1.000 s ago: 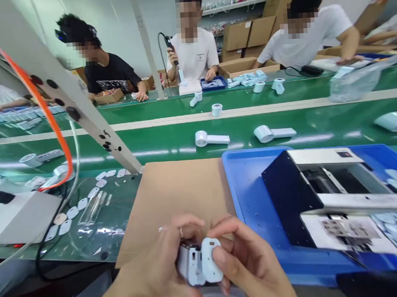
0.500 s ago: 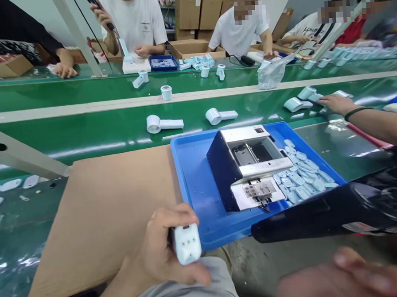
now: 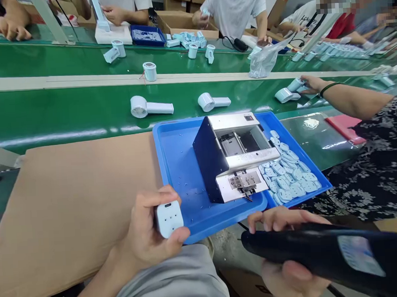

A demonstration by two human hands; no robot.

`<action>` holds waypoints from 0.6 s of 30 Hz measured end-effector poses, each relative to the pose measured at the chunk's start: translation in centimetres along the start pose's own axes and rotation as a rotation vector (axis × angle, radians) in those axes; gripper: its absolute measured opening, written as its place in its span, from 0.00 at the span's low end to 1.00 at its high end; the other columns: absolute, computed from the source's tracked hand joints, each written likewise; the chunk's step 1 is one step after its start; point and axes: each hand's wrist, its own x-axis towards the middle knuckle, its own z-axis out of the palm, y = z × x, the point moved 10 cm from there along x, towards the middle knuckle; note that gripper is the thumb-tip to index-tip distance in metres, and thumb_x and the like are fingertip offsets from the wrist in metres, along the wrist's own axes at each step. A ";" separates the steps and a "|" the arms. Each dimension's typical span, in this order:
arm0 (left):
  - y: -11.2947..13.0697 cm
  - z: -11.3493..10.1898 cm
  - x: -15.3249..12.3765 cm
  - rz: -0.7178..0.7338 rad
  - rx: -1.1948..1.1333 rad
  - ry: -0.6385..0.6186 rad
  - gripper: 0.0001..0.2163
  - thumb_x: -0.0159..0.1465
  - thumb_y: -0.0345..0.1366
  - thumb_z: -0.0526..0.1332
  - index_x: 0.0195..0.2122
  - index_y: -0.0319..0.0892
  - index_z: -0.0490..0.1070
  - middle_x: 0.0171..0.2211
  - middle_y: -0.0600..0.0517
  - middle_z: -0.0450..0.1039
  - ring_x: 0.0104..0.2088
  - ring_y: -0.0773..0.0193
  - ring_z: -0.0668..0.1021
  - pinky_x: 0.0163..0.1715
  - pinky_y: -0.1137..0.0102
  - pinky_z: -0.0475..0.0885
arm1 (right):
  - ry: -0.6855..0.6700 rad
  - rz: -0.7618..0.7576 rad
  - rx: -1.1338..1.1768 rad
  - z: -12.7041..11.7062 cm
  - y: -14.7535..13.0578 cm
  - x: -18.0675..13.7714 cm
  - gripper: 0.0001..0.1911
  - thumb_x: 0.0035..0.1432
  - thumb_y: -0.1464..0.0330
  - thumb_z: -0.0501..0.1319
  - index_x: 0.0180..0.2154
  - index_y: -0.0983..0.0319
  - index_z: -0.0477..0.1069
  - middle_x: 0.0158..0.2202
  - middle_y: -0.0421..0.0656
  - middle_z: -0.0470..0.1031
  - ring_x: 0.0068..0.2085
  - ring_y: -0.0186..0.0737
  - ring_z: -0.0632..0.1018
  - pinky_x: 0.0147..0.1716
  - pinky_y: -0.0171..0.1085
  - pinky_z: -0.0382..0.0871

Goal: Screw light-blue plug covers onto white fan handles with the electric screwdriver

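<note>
The left hand is holding a pale-blue plastic object with rounded corners; the right hand grips a long black tool. A boxy white-and-dark machine stands in a blue tray.

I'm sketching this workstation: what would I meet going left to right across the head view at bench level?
Brown cardboard sheet → left hand around a pale blue casing → dark-sided machine → pale blue covers → co-worker's patterned black top.
</note>
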 end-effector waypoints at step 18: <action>-0.4 0.0 0.0 -0.012 0.033 -0.004 0.18 0.76 0.45 0.74 0.62 0.46 0.73 0.27 0.61 0.68 0.22 0.69 0.72 0.22 0.75 0.70 | -0.128 -0.362 -0.018 4.6 -1.5 10.5 0.15 0.81 0.70 0.62 0.64 0.52 0.71 0.54 0.38 0.74 0.27 0.25 0.77 0.19 0.31 0.70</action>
